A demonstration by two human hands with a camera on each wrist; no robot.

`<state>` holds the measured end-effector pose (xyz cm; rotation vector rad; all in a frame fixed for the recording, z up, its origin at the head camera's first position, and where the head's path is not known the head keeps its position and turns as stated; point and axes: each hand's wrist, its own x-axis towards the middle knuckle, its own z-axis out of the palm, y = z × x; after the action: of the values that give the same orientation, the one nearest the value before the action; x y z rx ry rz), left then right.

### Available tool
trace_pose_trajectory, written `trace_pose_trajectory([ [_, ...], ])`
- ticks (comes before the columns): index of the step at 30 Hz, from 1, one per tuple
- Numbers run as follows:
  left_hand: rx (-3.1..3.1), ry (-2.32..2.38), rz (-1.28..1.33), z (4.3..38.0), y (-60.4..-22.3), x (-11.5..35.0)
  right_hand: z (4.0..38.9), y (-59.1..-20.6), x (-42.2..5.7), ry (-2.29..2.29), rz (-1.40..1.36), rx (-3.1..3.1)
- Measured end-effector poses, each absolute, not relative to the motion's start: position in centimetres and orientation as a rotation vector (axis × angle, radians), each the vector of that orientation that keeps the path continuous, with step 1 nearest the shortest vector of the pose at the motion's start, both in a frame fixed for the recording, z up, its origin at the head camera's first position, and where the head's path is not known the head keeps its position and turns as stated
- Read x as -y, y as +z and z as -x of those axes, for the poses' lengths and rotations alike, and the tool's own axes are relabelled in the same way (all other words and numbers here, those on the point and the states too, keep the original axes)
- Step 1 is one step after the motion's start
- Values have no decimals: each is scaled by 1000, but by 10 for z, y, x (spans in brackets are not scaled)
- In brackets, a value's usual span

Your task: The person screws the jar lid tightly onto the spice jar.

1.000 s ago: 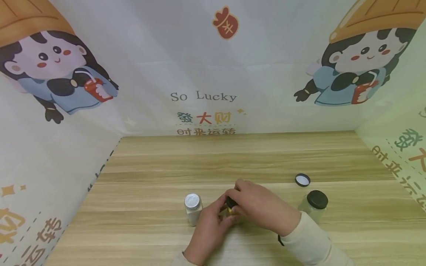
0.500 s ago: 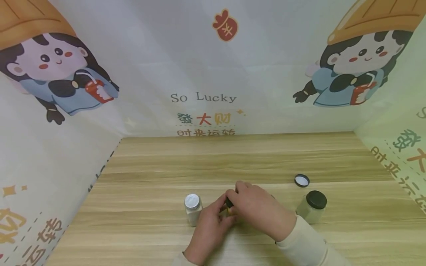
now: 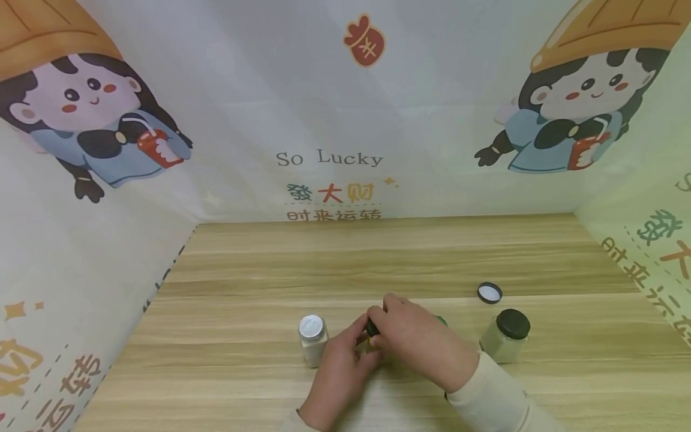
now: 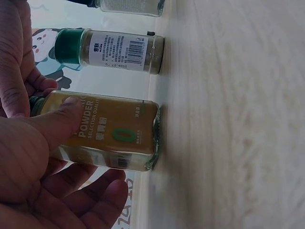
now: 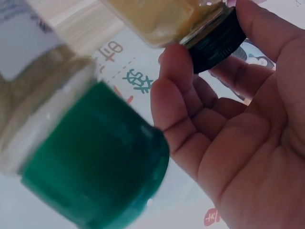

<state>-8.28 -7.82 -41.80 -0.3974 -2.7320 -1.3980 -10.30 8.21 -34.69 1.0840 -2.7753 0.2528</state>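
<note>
My left hand [image 3: 341, 371] holds a glass spice jar [image 4: 114, 125] of yellow-brown powder around its upper part, thumb along the label. The jar stands upright on the table. My right hand [image 3: 418, 341] pinches the jar's black screw lid [image 5: 219, 43] between thumb and fingers. From the head view most of the jar is hidden by both hands. Whether the lid sits tight on the neck I cannot tell. Just beyond the right hand is a shaker jar with a green cap [image 5: 100, 162], its printed label [image 4: 118, 50] visible in the left wrist view.
A small bottle with a silver seal [image 3: 312, 329] stands left of my left hand. To the right is a glass jar with a black lid [image 3: 513, 325]. Behind it lies a loose black lid [image 3: 490, 293], white inside up. Printed cloth walls surround the wooden table [image 3: 270, 264].
My right hand and wrist have shifted slightly left and turned on the lid, and part of the green cap shows behind it. My left hand has stayed in place around the spice jar.
</note>
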Motion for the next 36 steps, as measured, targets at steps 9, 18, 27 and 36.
trace_pose_trajectory([
  [9, 2723, -1387, 405, 83, -418, 77, 102, -347, -80, 311, -1038, 2812],
  [18, 2728, -1356, 460, 85, -418, 77, 97, -348, -86, 379, -1032, 2813],
  [27, 2650, -1387, 551, 76, -390, 77, 85, -309, -138, 466, -983, 2757],
  [36, 2288, -1145, 507, 65, -375, 117, 103, -296, -239, 539, -557, 2976],
])
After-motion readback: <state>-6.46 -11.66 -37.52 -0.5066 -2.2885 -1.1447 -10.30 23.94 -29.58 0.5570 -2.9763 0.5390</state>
